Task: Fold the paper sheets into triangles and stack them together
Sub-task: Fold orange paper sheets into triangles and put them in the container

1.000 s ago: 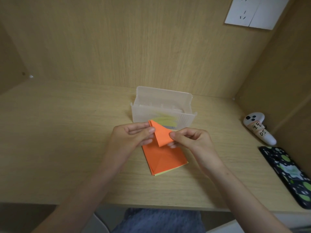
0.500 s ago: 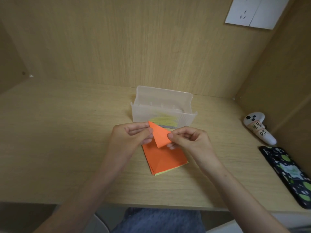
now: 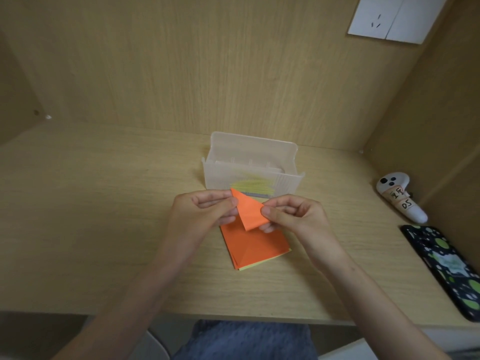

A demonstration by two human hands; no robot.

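A small folded orange paper triangle (image 3: pixel 247 211) is held just above the desk between both hands. My left hand (image 3: pixel 202 213) pinches its left edge with thumb and fingers. My right hand (image 3: pixel 293 216) pinches its lower right corner. Under them a stack of orange paper sheets (image 3: pixel 253 246) lies flat on the desk, with a yellow sheet's edge (image 3: pixel 262 263) showing along the bottom. Behind the hands stands a translucent plastic box (image 3: pixel 249 167) with yellow paper inside.
A white controller (image 3: pixel 400 198) and a black phone with green spots (image 3: pixel 446 266) lie at the desk's right side. Wooden walls close in the back and right. The desk's front edge (image 3: pixel 233 317) runs just below the stack.
The folded triangle has turned slightly and my right hand's pinch has slid lower along its edge. The stack on the desk has not moved.
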